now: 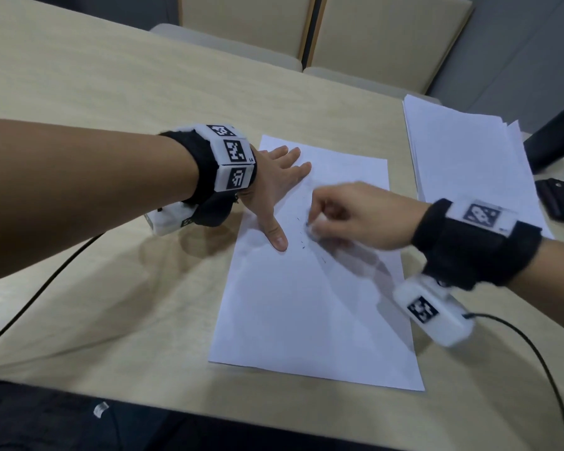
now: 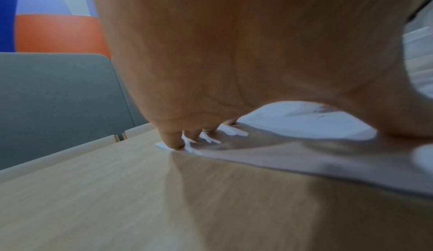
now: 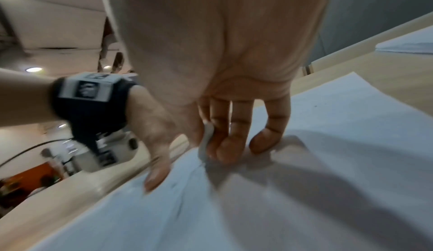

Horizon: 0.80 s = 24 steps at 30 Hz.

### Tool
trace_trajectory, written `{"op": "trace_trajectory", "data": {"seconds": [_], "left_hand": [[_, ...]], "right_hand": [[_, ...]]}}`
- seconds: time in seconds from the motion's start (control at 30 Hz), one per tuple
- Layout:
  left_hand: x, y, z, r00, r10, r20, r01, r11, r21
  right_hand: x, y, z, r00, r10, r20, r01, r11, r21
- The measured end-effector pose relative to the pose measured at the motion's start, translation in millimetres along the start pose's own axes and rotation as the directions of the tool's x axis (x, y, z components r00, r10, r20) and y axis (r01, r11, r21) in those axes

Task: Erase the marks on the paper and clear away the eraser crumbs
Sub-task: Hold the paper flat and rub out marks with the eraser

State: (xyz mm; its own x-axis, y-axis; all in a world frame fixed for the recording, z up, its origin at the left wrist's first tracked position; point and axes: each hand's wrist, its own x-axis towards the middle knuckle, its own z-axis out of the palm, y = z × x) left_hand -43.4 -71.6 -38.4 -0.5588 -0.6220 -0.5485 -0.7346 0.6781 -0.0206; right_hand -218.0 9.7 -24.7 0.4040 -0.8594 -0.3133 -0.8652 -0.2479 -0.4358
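Observation:
A white sheet of paper (image 1: 310, 304) lies on the light wooden table (image 1: 95, 109). My left hand (image 1: 274, 180) presses flat on the sheet's upper left part, fingers spread and thumb pointing toward me. My right hand (image 1: 345, 213) pinches a small white eraser (image 1: 315, 224) and holds its tip on the paper just right of the left thumb. Dark eraser crumbs (image 1: 302, 237) and faint pencil marks lie scattered around the eraser. In the right wrist view the eraser (image 3: 207, 142) sits between thumb and fingers, touching the paper (image 3: 304, 190). The left wrist view shows fingertips (image 2: 173, 142) on the paper (image 2: 304, 125).
A stack of white sheets (image 1: 463, 157) lies at the table's right, with a black object (image 1: 560, 203) beside it. Two beige chairs (image 1: 306, 27) stand behind the table. Black cables (image 1: 46, 281) trail from both wrist cameras across the table.

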Motion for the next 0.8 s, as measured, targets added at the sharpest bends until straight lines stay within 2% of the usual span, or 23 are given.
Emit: {"op": "trace_trajectory", "data": {"seconds": [0.07,0.1,0.23,0.3,0.37,0.43,0.47,0.53,0.6,0.63,0.7,0.8], "left_hand": [[0,0,0,1.0,0.009,-0.013,-0.01,1.0,-0.01],[-1,1,-1,1.0,0.012,-0.019,-0.012,1.0,-0.01],[-1,3,-1,1.0,0.01,-0.022,-0.01,1.0,0.01],[0,1,-1,1.0,0.01,-0.008,-0.01,1.0,-0.006],[0,1,-1,1.0,-0.009,0.01,0.009,1.0,0.002],[0,1,-2,1.0,-0.016,0.014,0.016,1.0,0.015],[0,2,-2,1.0,-0.015,0.01,0.015,1.0,0.017],[0,0,-1,1.0,-0.011,-0.003,0.011,1.0,0.009],[1,-2,0,1.0,-0.005,-0.006,0.005,1.0,-0.005],[1,-2,0,1.0,-0.001,-0.006,0.001,1.0,-0.006],[3,-3,1,1.0,0.004,-0.009,-0.004,1.0,0.003],[4,-3,1,1.0,-0.003,-0.014,0.003,1.0,0.012]], "right_hand": [[21,4,-8,0.985,0.031,-0.171,-0.03,1.0,0.006],[31,5,-11,0.975,0.052,-0.216,-0.051,0.999,0.008],[47,10,-8,0.958,0.1,-0.268,-0.106,0.994,-0.009],[31,5,-2,0.975,0.069,-0.213,-0.065,0.998,0.024],[8,0,1,0.998,0.041,-0.037,-0.039,0.998,0.044],[-6,0,1,0.994,0.021,0.106,-0.029,0.997,0.077],[-6,2,0,0.996,0.02,0.09,-0.029,0.995,0.1],[11,10,-5,0.993,0.076,-0.092,-0.058,0.981,0.188],[33,17,-10,0.953,0.171,-0.252,-0.092,0.951,0.296],[41,18,-12,0.939,0.192,-0.286,-0.105,0.95,0.293],[45,21,-12,0.96,0.152,-0.237,-0.1,0.971,0.216],[32,19,-12,0.999,0.042,-0.003,-0.041,0.977,0.207]]}}
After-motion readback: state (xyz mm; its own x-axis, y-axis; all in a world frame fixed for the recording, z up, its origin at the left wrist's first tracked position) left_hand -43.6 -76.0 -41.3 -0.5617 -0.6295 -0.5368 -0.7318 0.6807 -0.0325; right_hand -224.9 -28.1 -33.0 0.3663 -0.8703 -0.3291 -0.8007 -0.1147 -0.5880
